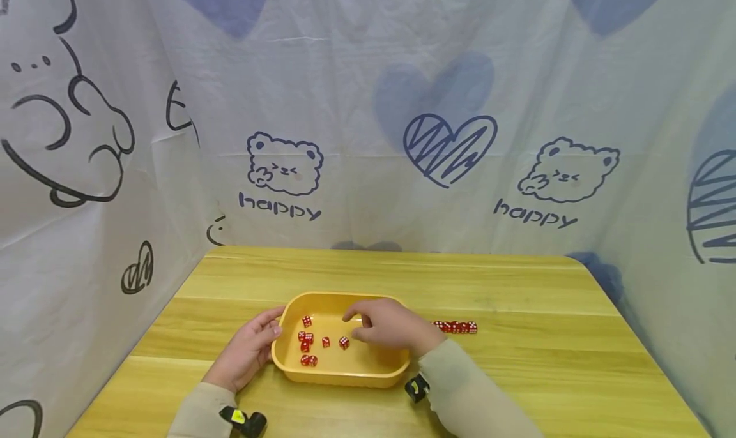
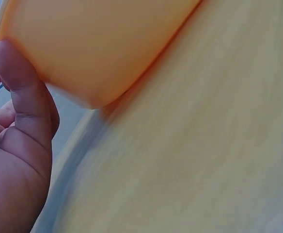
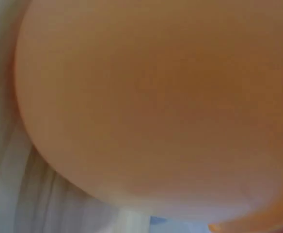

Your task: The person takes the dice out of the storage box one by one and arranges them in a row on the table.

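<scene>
A yellow plastic tub [image 1: 345, 379] stands on the table with several small red dice in it, mostly in its left half. At the tub's left end my left hand [image 1: 248, 350] grips the rim. The left wrist view shows its thumb [image 2: 23, 73] against the tub wall. My right hand [image 1: 390, 323] reaches over the tub's right side, index finger and thumb apart, and no die shows between them. Nearest to those fingertips lies one red die [image 1: 344, 343]. In the right wrist view the tub wall [image 3: 146, 97] fills most of the picture and hides the fingers.
A straight row of red dice [image 1: 457, 327] lies on the table right of the tub, its left end hidden behind my right wrist. The wood-grain table [image 1: 546, 361] is bordered by a white printed curtain [image 1: 368, 189] at the back and sides.
</scene>
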{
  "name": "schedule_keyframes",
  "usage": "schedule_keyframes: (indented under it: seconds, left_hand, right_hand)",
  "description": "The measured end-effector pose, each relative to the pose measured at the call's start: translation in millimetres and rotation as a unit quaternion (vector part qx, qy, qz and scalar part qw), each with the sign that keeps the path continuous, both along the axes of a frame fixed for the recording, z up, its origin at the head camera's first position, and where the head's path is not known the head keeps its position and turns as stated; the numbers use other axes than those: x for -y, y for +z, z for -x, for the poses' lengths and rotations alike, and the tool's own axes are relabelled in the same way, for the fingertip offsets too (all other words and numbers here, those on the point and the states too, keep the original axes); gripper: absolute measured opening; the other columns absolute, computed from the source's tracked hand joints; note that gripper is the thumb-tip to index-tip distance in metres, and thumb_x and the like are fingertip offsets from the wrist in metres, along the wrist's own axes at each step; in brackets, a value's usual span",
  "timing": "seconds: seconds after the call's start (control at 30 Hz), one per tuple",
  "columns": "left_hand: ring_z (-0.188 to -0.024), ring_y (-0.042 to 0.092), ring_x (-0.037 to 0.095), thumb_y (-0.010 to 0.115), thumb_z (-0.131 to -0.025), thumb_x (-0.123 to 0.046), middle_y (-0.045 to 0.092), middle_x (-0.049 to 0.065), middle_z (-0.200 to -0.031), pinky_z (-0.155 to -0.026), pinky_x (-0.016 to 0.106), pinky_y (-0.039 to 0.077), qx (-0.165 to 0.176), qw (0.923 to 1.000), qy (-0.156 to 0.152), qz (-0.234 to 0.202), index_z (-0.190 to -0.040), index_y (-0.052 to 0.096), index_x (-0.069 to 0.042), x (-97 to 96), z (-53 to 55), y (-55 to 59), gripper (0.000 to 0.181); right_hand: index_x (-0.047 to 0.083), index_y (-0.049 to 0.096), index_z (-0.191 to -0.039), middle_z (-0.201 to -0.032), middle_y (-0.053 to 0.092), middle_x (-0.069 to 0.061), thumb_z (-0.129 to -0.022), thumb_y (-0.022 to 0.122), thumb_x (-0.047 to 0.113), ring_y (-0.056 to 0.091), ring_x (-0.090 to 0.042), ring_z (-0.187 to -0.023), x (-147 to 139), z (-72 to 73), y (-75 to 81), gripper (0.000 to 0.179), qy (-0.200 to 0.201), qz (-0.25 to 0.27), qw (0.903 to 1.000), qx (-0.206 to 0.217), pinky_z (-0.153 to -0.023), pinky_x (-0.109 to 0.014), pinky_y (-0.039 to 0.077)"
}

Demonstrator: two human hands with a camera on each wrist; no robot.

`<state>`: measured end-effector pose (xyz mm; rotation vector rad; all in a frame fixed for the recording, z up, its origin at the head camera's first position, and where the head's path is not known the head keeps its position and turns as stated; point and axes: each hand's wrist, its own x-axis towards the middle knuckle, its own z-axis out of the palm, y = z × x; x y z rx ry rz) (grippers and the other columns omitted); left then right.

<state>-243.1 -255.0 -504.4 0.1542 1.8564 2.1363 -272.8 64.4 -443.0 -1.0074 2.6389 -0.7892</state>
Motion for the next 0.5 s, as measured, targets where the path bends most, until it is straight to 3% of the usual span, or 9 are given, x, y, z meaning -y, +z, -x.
schedule_keyframes:
  seconds: [0.27,0.5]
  left_hand:
    - [-0.103,0.064,0.021,0.054,-0.105,-0.014,0.051,0.022,-0.129,-0.082,0.033,0.059,-0.001,1.0,-0.004,0.001,-0.157,0.023,0.004,-0.7,-0.1,3.0,0.063]
    - [-0.099,0.064,0.02,0.053,-0.105,-0.012,0.051,0.022,-0.127,-0.079,0.032,0.06,-0.003,1.0,-0.002,0.003,-0.156,0.023,0.005,0.0,-0.5,3.4,0.062]
  right_hand:
    - [0.025,0.068,-0.125,-0.073,0.057,0.009,-0.096,0.069,0.031,0.051,-0.008,-0.062,10,8.8,-9.1,0.03,0.006,-0.045,0.999,-0.001,-0.061,-0.026,0.046]
    - [0.026,0.069,-0.123,-0.073,0.058,0.008,-0.095,0.071,0.028,0.052,-0.008,-0.063,16,11.7,-13.4,0.028,0.017,-0.05,0.9983,0.024,-0.061,-0.025,0.046]
